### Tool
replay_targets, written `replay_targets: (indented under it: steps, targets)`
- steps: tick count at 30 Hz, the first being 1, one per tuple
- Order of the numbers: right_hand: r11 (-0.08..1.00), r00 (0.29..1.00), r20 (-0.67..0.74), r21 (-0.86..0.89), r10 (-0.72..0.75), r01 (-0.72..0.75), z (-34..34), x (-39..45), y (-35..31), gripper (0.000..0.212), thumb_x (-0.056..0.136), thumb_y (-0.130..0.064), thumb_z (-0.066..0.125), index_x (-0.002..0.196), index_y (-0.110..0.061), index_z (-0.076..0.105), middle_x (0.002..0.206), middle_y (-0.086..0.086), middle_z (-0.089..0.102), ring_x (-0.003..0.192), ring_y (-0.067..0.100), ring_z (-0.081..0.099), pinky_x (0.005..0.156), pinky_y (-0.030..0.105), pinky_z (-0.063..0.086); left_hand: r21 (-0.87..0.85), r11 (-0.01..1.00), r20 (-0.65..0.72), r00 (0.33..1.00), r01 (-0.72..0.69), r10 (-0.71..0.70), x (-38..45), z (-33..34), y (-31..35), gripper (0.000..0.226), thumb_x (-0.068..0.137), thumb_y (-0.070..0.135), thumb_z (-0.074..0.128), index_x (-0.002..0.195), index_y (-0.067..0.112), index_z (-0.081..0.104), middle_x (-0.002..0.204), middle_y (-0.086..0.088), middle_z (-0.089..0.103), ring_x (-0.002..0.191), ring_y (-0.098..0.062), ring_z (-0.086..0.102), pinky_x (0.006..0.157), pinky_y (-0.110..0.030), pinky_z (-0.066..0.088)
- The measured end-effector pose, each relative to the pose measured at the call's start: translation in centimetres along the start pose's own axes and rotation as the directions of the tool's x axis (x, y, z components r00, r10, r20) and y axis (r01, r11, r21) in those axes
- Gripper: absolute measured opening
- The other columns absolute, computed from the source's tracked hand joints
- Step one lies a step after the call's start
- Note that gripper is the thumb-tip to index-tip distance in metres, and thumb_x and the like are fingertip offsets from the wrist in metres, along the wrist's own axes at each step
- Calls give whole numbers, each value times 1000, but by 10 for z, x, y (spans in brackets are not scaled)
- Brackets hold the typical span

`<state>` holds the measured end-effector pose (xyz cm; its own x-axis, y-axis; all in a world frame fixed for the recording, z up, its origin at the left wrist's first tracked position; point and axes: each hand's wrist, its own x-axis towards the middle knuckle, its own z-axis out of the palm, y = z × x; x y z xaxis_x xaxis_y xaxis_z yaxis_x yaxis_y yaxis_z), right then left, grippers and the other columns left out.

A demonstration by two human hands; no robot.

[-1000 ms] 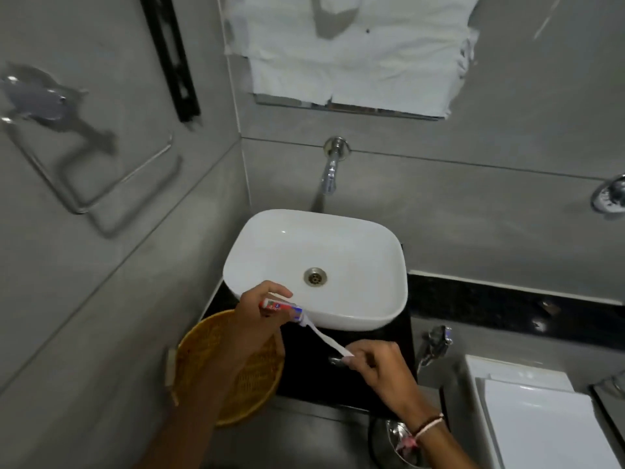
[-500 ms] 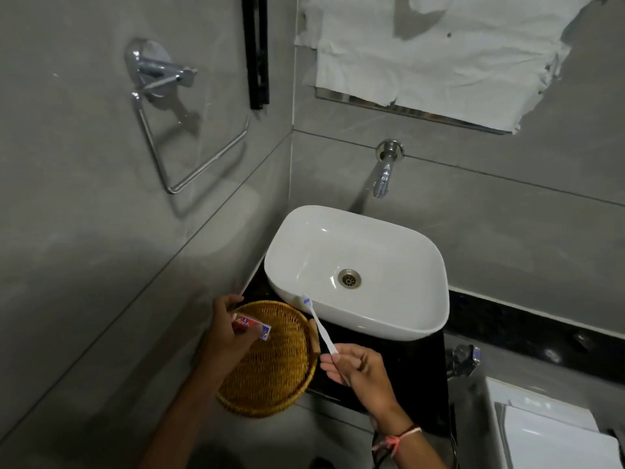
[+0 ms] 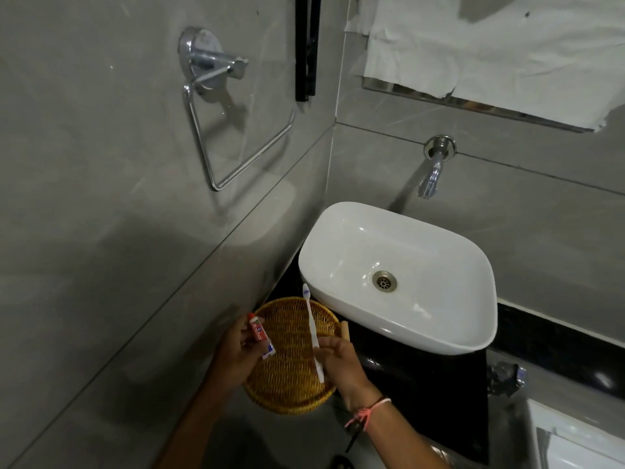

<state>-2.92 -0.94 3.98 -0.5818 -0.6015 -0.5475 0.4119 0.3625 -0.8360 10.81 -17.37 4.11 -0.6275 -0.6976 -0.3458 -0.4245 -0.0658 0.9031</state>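
My left hand [image 3: 236, 353] holds a small red and blue toothpaste tube [image 3: 259, 335] over the left edge of a round wicker basket [image 3: 291, 384]. My right hand [image 3: 341, 362] pinches a white toothbrush [image 3: 313, 328] by its handle. The brush head points up and away, near the front left rim of the white basin [image 3: 439, 336]. Both hands hover above the basket, which sits on the black counter [image 3: 422, 384] left of the basin. The tube and the brush are apart.
A wall tap [image 3: 431, 170] juts out above the basin. A chrome towel ring [image 3: 216, 123] hangs on the grey tiled left wall. White paper [image 3: 490, 45] covers the mirror. A chrome valve [image 3: 507, 379] and a white toilet tank [image 3: 581, 445] are at the lower right.
The tube and brush were touching a second ago and have come apart. Both hands have moved left from the basin's front to above the basket. The view has swung left.
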Motion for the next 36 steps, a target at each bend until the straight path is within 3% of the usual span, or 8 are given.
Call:
replay_targets:
  steps: [3, 8, 14, 18, 21, 24, 32, 36]
  targets:
    - [995, 999, -24, -101, 21, -23, 6, 18, -1, 22, 100, -3, 55, 116, 5, 66, 118, 23, 73, 111, 36, 70, 100, 52, 57, -14, 1000, 47, 999, 11, -11, 7, 4, 2, 59, 89, 1, 69, 139, 23, 48, 125, -1, 54, 114, -25, 59, 94, -56, 58]
    - [964, 990, -138, -263, -4, -32, 16, 50, 3, 22, 92, 2, 66, 113, 10, 67, 119, 27, 70, 107, 36, 68, 97, 47, 57, 126, 992, 39, 999, -16, 11, 22, 17, 3, 52, 85, 2, 74, 133, 8, 57, 125, -13, 67, 109, -25, 66, 77, -29, 58]
    - [947, 971, -238, -311, 0, -77, 24, 70, 6, 19, 85, 1, 74, 103, 5, 68, 115, 20, 72, 110, 33, 68, 100, 40, 55, 99, 991, -91, 993, 87, -78, 29, 31, -10, 29, 83, -3, 75, 110, -8, 67, 111, -27, 73, 89, -29, 72, 69, -31, 59]
    - [934, 956, -292, -350, -39, -68, 27, 76, 8, 16, 83, 1, 75, 99, 1, 70, 108, 18, 75, 99, 30, 70, 92, 35, 57, 140, 987, -144, 988, 77, -56, 33, 44, -10, 21, 88, 5, 72, 105, -8, 71, 104, -24, 76, 93, -34, 74, 77, -39, 60]
    - [912, 952, -293, -408, -85, -44, 29, 77, 9, 13, 84, 2, 73, 89, -9, 67, 103, 21, 76, 97, 35, 73, 91, 45, 60, 175, 983, -189, 982, 58, -25, 35, 52, -9, 24, 94, 16, 66, 95, -7, 72, 94, -22, 76, 87, -32, 74, 71, -34, 58]
    - [903, 945, -304, -428, -121, -22, 30, 77, 10, 18, 86, 1, 72, 83, -14, 62, 101, 21, 76, 92, 34, 73, 85, 42, 61, 200, 977, -233, 972, 71, -23, 39, 58, -11, 25, 96, 17, 63, 88, -5, 72, 89, -22, 74, 74, -23, 67, 63, -24, 51]
    - [885, 931, -292, -461, -221, 65, 28, 76, 15, 5, 87, 4, 68, 91, 1, 68, 98, 18, 75, 94, 30, 70, 86, 40, 59, 192, 974, -278, 959, 119, -63, 47, 72, -15, 18, 90, 3, 69, 105, -6, 70, 108, -24, 74, 103, -37, 70, 89, -42, 56]
    - [882, 934, -269, -462, -236, 90, 25, 77, 18, 8, 88, 4, 67, 96, 5, 68, 99, 20, 74, 85, 19, 64, 73, 23, 54, 178, 976, -302, 951, 127, -68, 46, 77, -18, 20, 90, 4, 68, 107, -7, 67, 110, -25, 73, 104, -38, 69, 88, -43, 56]
